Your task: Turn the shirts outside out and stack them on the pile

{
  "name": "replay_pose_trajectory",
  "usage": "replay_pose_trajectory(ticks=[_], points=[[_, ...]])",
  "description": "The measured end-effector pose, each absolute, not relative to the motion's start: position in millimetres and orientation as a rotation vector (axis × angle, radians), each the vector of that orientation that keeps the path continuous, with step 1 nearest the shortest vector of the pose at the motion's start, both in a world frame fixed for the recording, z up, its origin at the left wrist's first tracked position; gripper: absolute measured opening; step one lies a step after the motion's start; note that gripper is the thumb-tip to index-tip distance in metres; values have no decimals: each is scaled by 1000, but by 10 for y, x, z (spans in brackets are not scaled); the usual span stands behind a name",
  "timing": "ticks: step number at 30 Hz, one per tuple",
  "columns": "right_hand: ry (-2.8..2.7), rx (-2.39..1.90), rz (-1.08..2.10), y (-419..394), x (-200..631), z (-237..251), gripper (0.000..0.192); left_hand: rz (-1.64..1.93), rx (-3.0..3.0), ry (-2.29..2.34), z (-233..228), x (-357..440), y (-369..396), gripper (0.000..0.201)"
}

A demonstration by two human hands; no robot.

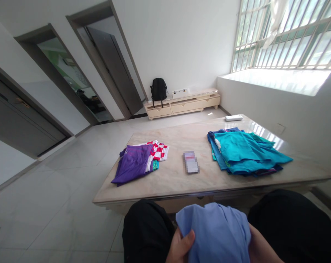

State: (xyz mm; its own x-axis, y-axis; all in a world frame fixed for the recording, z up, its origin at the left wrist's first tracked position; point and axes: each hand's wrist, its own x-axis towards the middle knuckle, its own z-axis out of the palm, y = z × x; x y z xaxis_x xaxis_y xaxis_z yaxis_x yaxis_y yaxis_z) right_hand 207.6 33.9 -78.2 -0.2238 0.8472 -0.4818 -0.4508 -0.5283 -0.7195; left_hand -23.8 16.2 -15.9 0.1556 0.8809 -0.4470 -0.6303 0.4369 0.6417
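Note:
A light blue cloth garment [218, 230] is bunched up between my knees, below the table's near edge; its exact kind does not show. My left hand [181, 245] grips its left side, with the thumb lying over the fabric. At the right side is my right hand [260, 243], its fingers hidden behind the cloth. On the table ahead, a stack of folded clothes with a purple one [135, 162] on top lies to the left, a red and white checked piece [159, 150] showing behind it. A pile topped by a teal garment [244, 148] lies to the right.
The marble-topped table [176, 138] stands before my knees. Between the piles lies a small blurred-out item [191, 162]. A white case [233, 118] rests at the far right corner. Beyond are a low cabinet [183, 106] with a black backpack [158, 89], doors and a barred window.

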Motion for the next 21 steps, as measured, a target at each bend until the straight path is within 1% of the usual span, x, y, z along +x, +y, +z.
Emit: replay_pose_trajectory(ticks=[3, 7, 9, 11, 12, 13, 15, 16, 17, 18, 19, 21], points=[[-396, -1027, 2106, 300, 2031, -496, 65, 1109, 327, 815, -160, -204, 189, 68], [-382, -1020, 2093, 260, 2032, -364, 83, 1166, 371, 833, -82, -151, 180, 70], [-397, -1011, 2031, 241, 2019, -351, 83, 1206, 460, 856, -52, -148, 182, 75], [-468, -1030, 1927, 237, 1996, -344, 74, 1215, 571, 944, -58, -169, 189, 75], [-515, -1078, 1839, 239, 1986, -341, 77, 1213, 618, 1021, -75, -185, 192, 73], [-563, -1153, 1723, 244, 1982, -338, 88, 1209, 656, 1105, -97, -204, 193, 71], [-667, -1334, 1436, 255, 1993, -324, 118, 1212, 692, 1259, -146, -235, 192, 69], [-726, -1406, 1301, 258, 2009, -311, 127, 1223, 696, 1317, -166, -244, 190, 69], [-795, -1449, 1201, 261, 2032, -290, 129, 1236, 701, 1359, -177, -247, 190, 68], [-877, -1466, 1144, 263, 2061, -264, 121, 1242, 712, 1390, -180, -245, 191, 68], [-965, -1473, 1123, 267, 2094, -232, 108, 1248, 727, 1417, -172, -239, 194, 68], [-1126, -1511, 1127, 284, 2169, -166, 75, 1267, 747, 1462, -131, -210, 207, 72]])
